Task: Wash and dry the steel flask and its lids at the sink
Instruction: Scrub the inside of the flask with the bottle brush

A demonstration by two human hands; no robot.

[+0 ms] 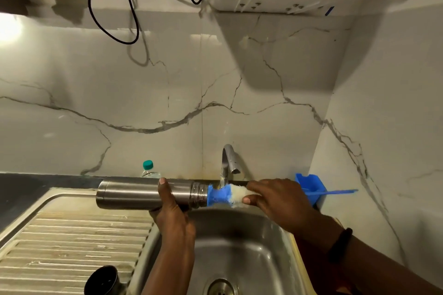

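Steel flask (134, 193) horizontal, frame centre, threaded mouth rightward; left hand (171, 211) wrapped round it. Right hand (275, 201) pinches blue-white brush (225, 196) at mouth.

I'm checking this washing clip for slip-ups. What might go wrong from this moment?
1. The steel flask is held sideways by the left hand alone, partly over the drainboard; if wet, it might slip and fall.
2. The right hand pushes the blue scrubber at the flask's mouth, which might jolt the flask loose.
3. The dark lid sits near the drainboard's front edge and might get knocked off.
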